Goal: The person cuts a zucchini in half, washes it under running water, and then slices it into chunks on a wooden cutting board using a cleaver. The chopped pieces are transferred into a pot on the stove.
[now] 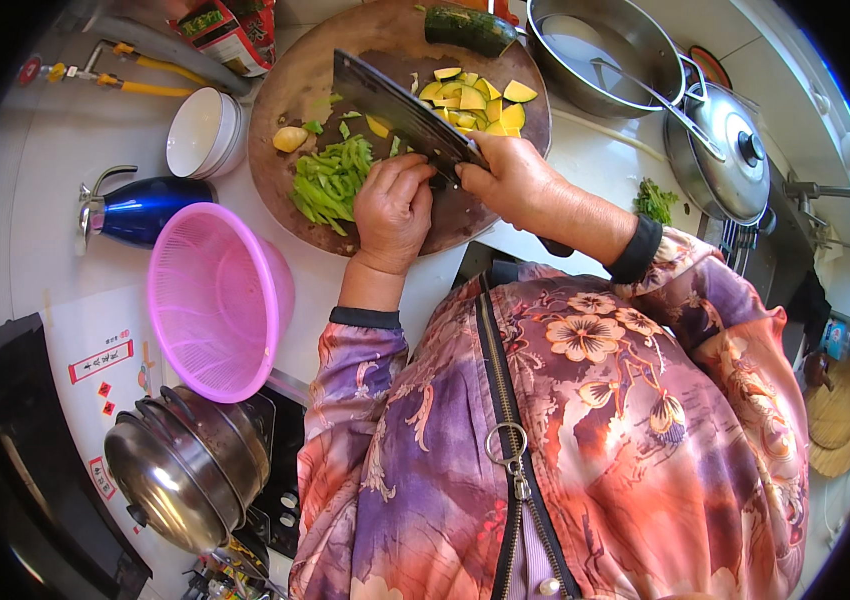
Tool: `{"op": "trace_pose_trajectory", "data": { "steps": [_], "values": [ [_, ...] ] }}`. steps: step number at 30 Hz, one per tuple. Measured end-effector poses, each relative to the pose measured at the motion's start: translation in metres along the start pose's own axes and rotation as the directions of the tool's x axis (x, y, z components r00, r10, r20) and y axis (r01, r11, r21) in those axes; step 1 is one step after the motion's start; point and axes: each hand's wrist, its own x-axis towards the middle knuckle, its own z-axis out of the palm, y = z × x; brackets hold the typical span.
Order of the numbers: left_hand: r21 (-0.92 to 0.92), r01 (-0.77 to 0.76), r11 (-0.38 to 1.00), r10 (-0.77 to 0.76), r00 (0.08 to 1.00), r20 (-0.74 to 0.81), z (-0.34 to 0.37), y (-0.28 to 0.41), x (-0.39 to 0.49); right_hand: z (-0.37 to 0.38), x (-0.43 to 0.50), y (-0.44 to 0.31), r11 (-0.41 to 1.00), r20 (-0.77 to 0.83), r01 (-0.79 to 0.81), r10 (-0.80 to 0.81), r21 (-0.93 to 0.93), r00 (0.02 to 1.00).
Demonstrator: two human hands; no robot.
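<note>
A round wooden cutting board [282,180] lies on the counter before me. My right hand [518,180] is closed around the handle of a wide cleaver [402,105], whose blade slants up and to the left over the board. Beside the blade, my left hand [395,206] rests with curled fingers; what lies under the fingertips is hidden. Sliced green pepper [331,180] is piled to its left. Chopped yellow-fleshed squash pieces [473,101] lie beyond the cleaver, with an uncut dark green squash piece [470,31] near the far rim. A peeled ginger-like piece [290,139] sits at the left.
Left of the board stand white bowls [203,133], a blue metal jug [158,211] and a pink plastic basket [218,300]. A stacked steamer pot [184,465] is at lower left. To the right are a steel pot with a ladle [608,60] and a lidded pan [725,150].
</note>
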Motion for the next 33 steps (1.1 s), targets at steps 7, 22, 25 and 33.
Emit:
{"op": "trace_pose_trajectory", "data": {
  "steps": [7, 22, 25, 33],
  "values": [
    [-0.484, 0.368, 0.794, -0.488, 0.860, -0.147, 0.000, 0.008, 0.010, -0.016, -0.007, -0.005, 0.910, 0.106, -0.202, 0.175, 0.363, 0.979],
    [-0.856, 0.427, 0.293, -0.757, 0.650, 0.065, -0.011, -0.019, 0.036, -0.030, -0.025, 0.002, 0.557, 0.359, -0.418, 0.218, 0.718, 0.907],
    [-0.928, 0.369, -0.050, -0.689, 0.660, 0.300, -0.020, -0.011, 0.050, -0.030, -0.024, 0.011, 0.449, 0.475, -0.495, 0.167, 0.744, 0.864],
    [-0.915, 0.388, -0.111, -0.770, 0.549, 0.326, -0.026, -0.033, 0.049, -0.031, -0.033, 0.025, 0.465, 0.544, -0.531, 0.122, 0.708, 0.831]
  ]
}}
